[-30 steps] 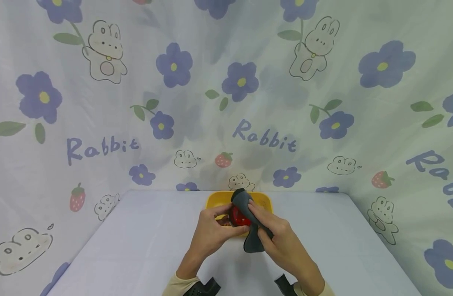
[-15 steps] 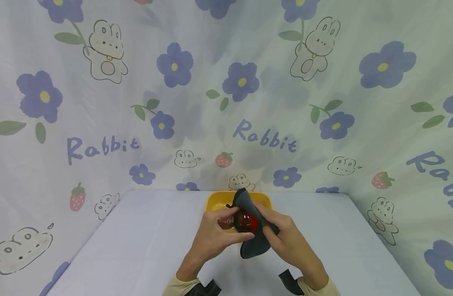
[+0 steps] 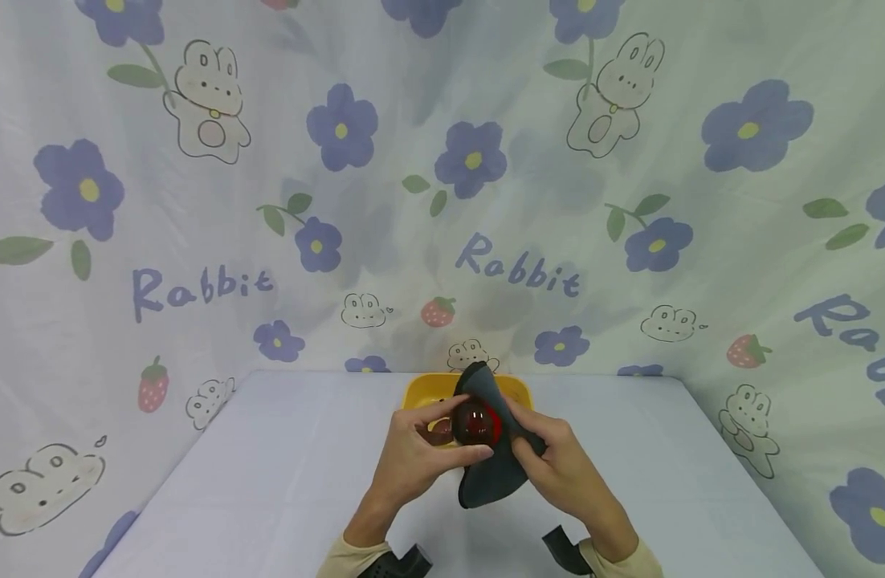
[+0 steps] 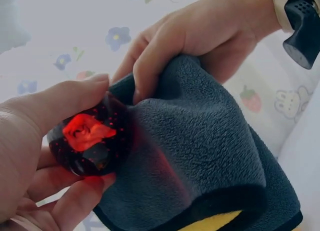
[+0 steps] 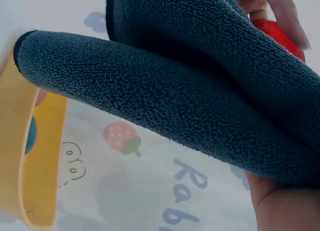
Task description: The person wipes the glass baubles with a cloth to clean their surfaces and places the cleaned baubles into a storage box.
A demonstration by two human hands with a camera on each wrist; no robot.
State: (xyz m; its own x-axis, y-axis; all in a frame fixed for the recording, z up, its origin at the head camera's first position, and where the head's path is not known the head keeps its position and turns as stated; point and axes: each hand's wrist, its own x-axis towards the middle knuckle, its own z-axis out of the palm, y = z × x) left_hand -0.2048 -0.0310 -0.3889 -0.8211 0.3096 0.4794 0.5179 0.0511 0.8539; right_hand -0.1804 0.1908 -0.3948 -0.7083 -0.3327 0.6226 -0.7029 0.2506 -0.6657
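Thumb and fingers of my left hand [image 3: 413, 449] pinch a translucent dark red ball [image 3: 474, 423]. In the left wrist view, a bright red shape and small specks show inside the ball [image 4: 89, 133]. My right hand [image 3: 568, 470] grips a grey-blue fleecy cloth [image 3: 495, 474] with black edging. The folded cloth lies against the ball's right side and hangs below it. From the right wrist, the cloth [image 5: 150, 86] hides most of the ball and much of the fingers.
Behind the hands, a yellow basin [image 3: 416, 395] stands at the table's back edge. A reddish-brown object [image 3: 440, 431] shows beside the left fingers. Inside the basin, a blue object [image 5: 31, 135] is partly visible. A rabbit-patterned curtain [image 3: 399, 225] hangs behind the white table [image 3: 283, 482].
The cloth has slid off the ball's upper right, so more of the ball shows. Its lower part has spread leftward beneath the ball. The ball has turned its darker side toward the head camera.
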